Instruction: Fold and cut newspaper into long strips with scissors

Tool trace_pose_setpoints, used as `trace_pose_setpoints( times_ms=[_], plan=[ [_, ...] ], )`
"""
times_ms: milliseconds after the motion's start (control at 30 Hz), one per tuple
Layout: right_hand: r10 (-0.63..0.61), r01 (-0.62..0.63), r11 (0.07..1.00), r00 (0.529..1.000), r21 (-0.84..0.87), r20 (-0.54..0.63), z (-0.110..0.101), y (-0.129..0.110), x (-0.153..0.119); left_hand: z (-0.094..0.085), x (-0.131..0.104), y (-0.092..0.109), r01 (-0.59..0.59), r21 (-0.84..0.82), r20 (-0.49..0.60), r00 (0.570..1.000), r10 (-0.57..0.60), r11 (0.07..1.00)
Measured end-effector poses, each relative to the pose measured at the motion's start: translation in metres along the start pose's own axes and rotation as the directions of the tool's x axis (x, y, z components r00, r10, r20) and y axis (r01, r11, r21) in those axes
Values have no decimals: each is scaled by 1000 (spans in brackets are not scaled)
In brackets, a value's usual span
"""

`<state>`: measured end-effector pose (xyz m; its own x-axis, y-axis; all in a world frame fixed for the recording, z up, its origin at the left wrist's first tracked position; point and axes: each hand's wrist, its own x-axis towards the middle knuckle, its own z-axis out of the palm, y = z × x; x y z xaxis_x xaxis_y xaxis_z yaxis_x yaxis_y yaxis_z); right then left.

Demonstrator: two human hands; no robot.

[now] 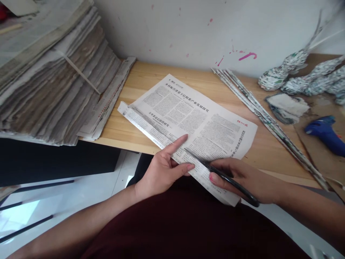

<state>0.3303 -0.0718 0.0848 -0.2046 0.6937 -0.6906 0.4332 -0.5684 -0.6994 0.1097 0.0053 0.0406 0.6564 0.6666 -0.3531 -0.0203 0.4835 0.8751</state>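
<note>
A printed newspaper sheet (pixel 185 108) lies slanted on the wooden table, its near part reaching past the edge toward my lap. Along its lower left side runs a slit, and a narrow strip stands slightly apart from the rest. My left hand (pixel 160 171) grips the near side of the paper, index finger stretched over it and thumb on the strip. In my right hand (pixel 245 176) are black-handled scissors (pixel 234 183), their blades pointing left along the sheet between strip and page. How far the blades are apart is hard to see.
A thick tied stack of newspapers (pixel 72 82) stands at the left of the table (pixel 145 70). On the right lie thin rolled paper sticks (pixel 269 124), a whitish cloth (pixel 288 106), woven paper pieces (pixel 285 70) and a blue glue gun (pixel 325 133). A paint-spotted wall (pixel 175 32) rises behind.
</note>
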Motion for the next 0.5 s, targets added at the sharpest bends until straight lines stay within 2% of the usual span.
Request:
trace_pose_setpoints(
  times_ms=[100,300,500],
  plan=[
    [-24,23,999,999,-38,-29,1,1,0,0,0,1,5,-26,-1,1000,-5,1000],
    [11,-12,999,1000,-38,-28,1,0,0,-2,3,-3,15,-11,-13,1000,-15,1000],
    [93,-94,995,995,45,21,-1,-5,1,-6,5,-2,17,-40,5,1000,-17,999]
  ],
)
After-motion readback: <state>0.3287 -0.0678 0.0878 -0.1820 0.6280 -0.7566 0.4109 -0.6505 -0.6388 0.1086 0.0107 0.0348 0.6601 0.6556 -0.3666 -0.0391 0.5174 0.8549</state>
